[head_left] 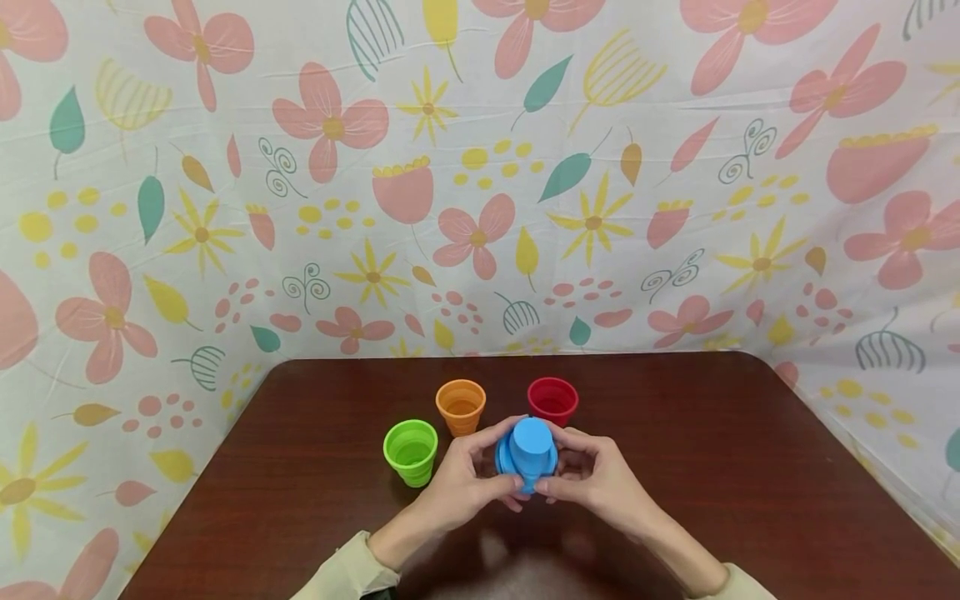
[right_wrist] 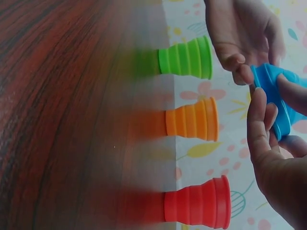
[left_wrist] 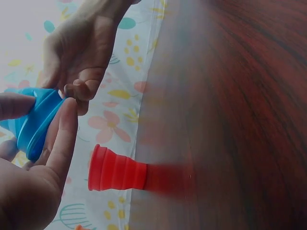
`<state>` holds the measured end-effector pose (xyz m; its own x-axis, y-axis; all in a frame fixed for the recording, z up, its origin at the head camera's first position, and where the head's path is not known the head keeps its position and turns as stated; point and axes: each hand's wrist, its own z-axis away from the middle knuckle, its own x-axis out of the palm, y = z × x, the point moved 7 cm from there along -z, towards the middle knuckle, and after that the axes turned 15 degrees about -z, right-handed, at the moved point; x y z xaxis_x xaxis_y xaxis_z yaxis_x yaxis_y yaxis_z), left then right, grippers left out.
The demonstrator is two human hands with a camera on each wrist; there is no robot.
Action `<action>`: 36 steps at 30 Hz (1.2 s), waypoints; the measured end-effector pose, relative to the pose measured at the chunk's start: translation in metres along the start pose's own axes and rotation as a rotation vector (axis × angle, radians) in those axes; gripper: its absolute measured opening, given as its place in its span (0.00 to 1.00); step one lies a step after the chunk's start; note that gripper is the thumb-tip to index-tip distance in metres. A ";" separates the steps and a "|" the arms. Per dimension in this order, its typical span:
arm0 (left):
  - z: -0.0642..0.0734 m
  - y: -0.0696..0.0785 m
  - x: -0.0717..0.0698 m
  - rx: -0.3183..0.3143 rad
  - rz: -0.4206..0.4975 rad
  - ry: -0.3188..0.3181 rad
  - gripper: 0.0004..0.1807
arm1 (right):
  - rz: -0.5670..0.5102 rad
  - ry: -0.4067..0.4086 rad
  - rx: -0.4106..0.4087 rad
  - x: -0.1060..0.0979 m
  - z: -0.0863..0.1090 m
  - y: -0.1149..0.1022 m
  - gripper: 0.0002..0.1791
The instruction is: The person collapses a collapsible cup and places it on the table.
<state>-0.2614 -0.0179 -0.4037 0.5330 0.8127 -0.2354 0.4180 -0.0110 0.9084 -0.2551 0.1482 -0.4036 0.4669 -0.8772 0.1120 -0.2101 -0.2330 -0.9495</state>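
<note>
Blue cup (head_left: pixel 528 457): in both hands, lifted off the desk (head_left: pixel 735 467), nearer the person than the three other cups.
Left hand (head_left: pixel 472 479) grip: pinching the cup's left side, thumb on the near edge, fingers curled round the far side.
Right hand (head_left: pixel 592 483) grip: pinching the cup's right side in much the same way, its thumb just beside the other one.
Folds of the blue cup: the step in hand looks like working these soft, partly gathered rings into shape; best done by pressing with both thumbs together, fingers backing the wall from behind, then turning the cup a little and pressing again all round.
Likely slip: pushing from one side alone could skew the rings or buckle the wall, so even pressure matters.
Blue cup's direction: upside down, narrow round base upward, wide rim toward the desk.
Blue cup's long axis: roughly upright with some tilt, running from base down to rim; short, as the rings sit close.
Green cup (head_left: pixel 410 450), orange cup (head_left: pixel 461 407), red cup (head_left: pixel 553 398): standing on the desk, mouths up, long axes upright, the red one partly behind the hands.
</note>
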 end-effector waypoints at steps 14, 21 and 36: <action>-0.001 -0.002 0.000 -0.064 -0.037 0.107 0.39 | 0.038 0.091 0.045 -0.001 -0.001 0.002 0.37; 0.000 -0.003 0.000 -0.104 -0.059 0.146 0.38 | 0.045 0.106 0.055 -0.001 -0.002 0.003 0.37; 0.000 -0.008 0.000 -0.124 -0.061 0.178 0.38 | 0.046 0.110 0.060 -0.002 -0.002 0.004 0.37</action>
<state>-0.2644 -0.0177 -0.4113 0.3669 0.8997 -0.2366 0.3464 0.1039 0.9323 -0.2586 0.1483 -0.4071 0.3605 -0.9278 0.0963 -0.1760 -0.1690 -0.9698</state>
